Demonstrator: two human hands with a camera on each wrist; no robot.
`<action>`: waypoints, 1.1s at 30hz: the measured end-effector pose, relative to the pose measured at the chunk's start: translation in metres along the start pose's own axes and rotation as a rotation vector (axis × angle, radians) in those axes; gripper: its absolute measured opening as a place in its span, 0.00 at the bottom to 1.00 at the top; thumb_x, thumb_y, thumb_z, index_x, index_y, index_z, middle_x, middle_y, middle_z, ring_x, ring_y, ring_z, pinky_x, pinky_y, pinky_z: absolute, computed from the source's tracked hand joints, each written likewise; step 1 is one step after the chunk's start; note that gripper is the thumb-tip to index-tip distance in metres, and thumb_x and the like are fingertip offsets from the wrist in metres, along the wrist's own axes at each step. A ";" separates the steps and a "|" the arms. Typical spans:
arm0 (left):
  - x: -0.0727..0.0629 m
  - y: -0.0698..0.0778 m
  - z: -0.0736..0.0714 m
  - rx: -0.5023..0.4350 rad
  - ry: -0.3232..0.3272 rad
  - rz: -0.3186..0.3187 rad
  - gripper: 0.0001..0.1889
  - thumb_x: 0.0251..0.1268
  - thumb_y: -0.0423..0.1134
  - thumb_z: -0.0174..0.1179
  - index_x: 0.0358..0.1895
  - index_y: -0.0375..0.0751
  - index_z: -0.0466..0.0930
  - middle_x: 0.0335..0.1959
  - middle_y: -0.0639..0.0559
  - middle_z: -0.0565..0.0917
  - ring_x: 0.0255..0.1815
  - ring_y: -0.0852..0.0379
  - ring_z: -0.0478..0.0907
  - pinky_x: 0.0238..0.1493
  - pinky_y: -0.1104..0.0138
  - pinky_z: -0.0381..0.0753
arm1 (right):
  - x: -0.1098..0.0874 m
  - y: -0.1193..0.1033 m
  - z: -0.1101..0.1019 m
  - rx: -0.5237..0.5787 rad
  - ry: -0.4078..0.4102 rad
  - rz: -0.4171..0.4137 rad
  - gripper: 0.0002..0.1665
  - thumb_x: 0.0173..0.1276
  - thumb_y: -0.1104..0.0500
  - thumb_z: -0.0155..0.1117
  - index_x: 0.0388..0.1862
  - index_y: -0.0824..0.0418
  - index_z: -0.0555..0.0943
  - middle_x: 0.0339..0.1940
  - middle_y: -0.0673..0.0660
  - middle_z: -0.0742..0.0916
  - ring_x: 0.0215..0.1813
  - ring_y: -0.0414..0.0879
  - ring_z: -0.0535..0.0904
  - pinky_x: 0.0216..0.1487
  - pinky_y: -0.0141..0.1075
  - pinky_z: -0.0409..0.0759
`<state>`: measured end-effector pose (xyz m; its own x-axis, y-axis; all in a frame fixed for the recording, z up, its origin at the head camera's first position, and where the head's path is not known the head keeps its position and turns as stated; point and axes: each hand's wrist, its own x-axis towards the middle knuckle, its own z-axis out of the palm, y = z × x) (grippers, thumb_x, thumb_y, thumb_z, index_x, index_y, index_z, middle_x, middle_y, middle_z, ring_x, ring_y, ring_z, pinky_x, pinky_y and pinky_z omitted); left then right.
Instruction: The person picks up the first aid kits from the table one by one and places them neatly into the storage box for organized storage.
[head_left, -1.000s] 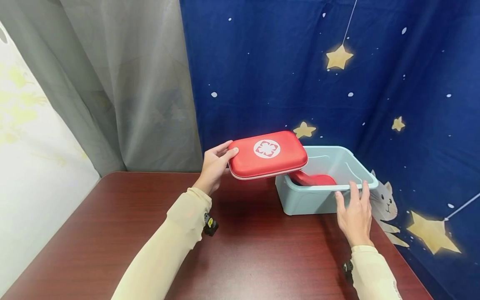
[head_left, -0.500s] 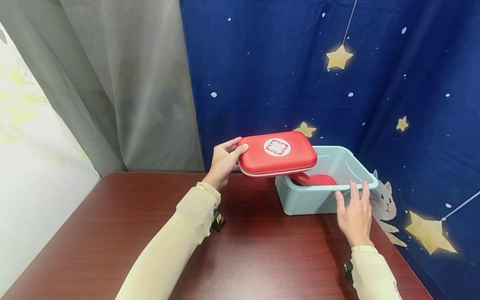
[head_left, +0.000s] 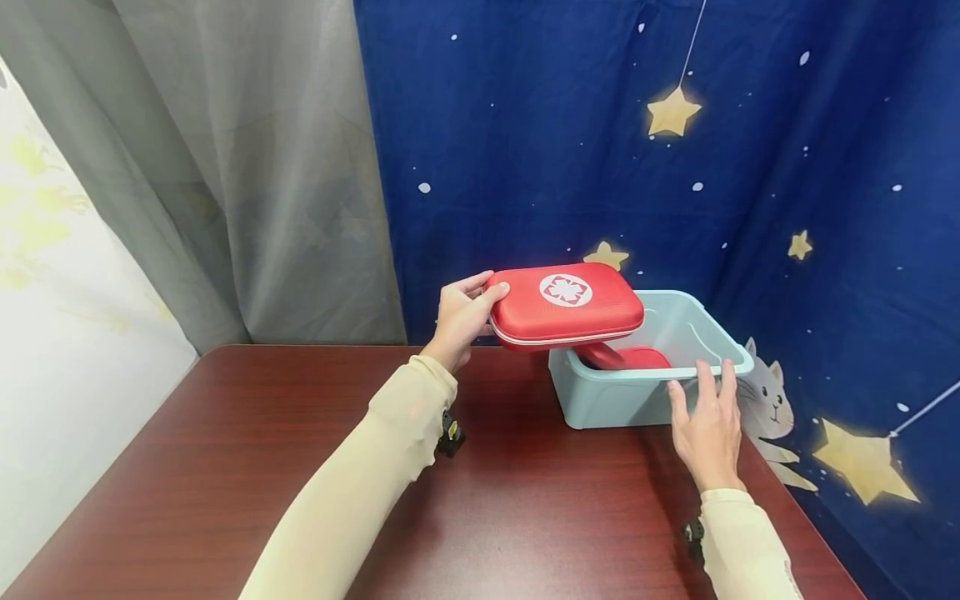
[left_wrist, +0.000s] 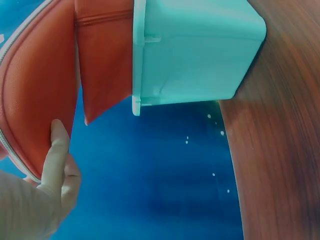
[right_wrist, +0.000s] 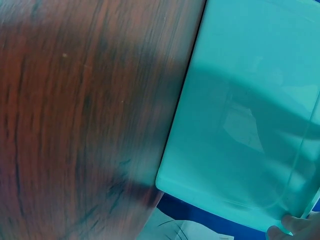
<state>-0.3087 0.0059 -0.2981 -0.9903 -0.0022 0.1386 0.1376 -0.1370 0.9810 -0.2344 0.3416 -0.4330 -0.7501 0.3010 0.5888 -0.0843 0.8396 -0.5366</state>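
Note:
My left hand (head_left: pixel 461 321) grips the left end of a red zippered first-aid case (head_left: pixel 540 312), thumb on top and fingers beneath. The case bears a white round emblem and is held above the table, its right end overlapping the near-left rim of a pale blue plastic bin (head_left: pixel 622 400) in the head view. Between case and bin, the left wrist view shows a red leather-like panel (left_wrist: pixel 105 60) with a seam. More red material (head_left: pixel 648 358) lies inside the bin. My right hand (head_left: pixel 708 433) holds the bin's front rim near its right corner, fingers over the edge.
The bin stands on a dark reddish wooden table (head_left: pixel 300 467) close to its right edge. A blue star-patterned curtain (head_left: pixel 525 150) hangs behind and to the right, and a grey curtain (head_left: pixel 285 192) hangs at the back left.
The left hand has carried the first-aid case to the right, closer over the bin, and the case has levelled a little. The right hand and the bin stay in place.

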 end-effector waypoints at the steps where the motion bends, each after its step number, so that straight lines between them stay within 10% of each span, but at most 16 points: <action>1: 0.000 0.000 0.001 0.003 0.002 -0.003 0.28 0.66 0.40 0.66 0.67 0.37 0.74 0.54 0.41 0.84 0.43 0.48 0.88 0.36 0.62 0.87 | 0.000 0.000 0.000 0.000 0.001 0.000 0.34 0.76 0.49 0.56 0.75 0.60 0.64 0.81 0.64 0.54 0.73 0.73 0.59 0.64 0.72 0.60; 33: 0.000 0.003 0.039 0.029 0.011 -0.040 0.27 0.64 0.40 0.68 0.65 0.37 0.77 0.49 0.41 0.85 0.39 0.49 0.88 0.35 0.57 0.87 | 0.002 0.005 0.001 0.019 0.026 -0.022 0.33 0.75 0.50 0.58 0.74 0.59 0.65 0.81 0.64 0.55 0.73 0.71 0.61 0.61 0.73 0.63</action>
<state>-0.3080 0.0443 -0.2902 -0.9951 -0.0082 0.0981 0.0984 -0.1084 0.9892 -0.2371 0.3456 -0.4351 -0.7309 0.2941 0.6159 -0.1130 0.8378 -0.5342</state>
